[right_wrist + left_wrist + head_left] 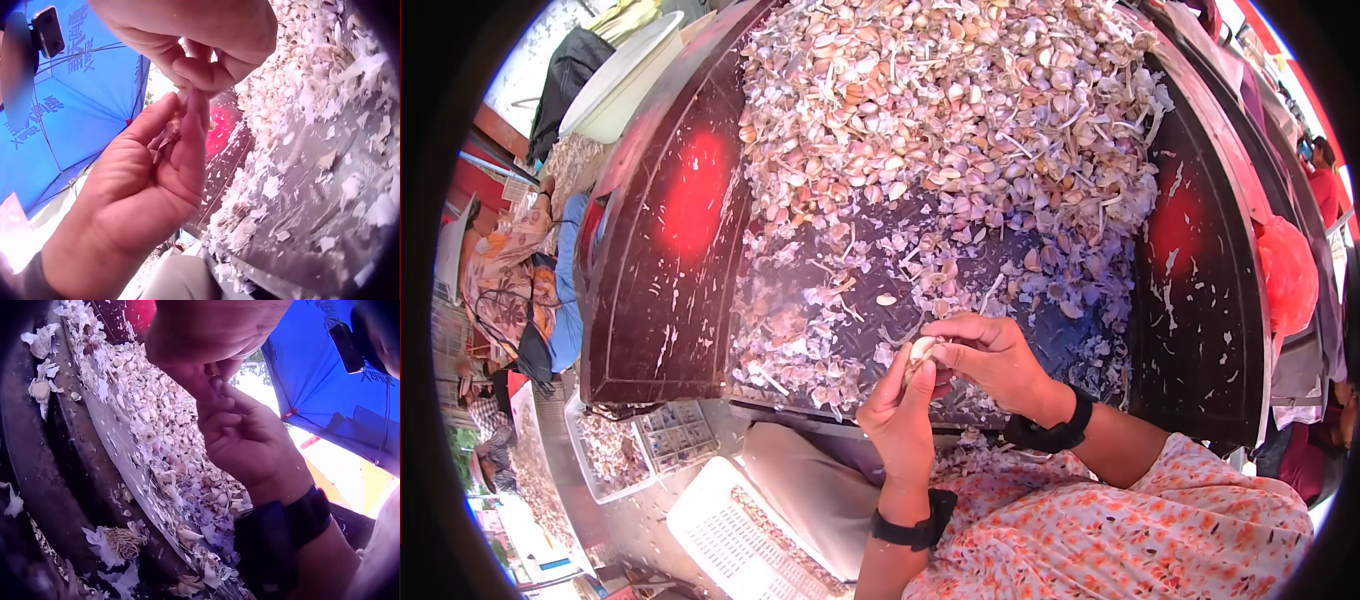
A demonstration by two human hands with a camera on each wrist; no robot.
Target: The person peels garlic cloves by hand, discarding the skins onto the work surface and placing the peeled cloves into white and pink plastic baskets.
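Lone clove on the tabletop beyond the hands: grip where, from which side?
Probably pinch the lone clove across its narrow middle, thumb near, finger far, coming from above. It lies flat, longer left to right in the head view, with mostly bare tabletop around it. The left hand and right hand both pinch other garlic, so one should free up first.

Wide from the head, looking down over garlic (960, 110)! Tight from each wrist, tilted, sharing left hand (902, 425), right hand (1008, 372) and garlic.

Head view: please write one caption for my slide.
Left hand and right hand pinch a garlic clove before heaped cloves.
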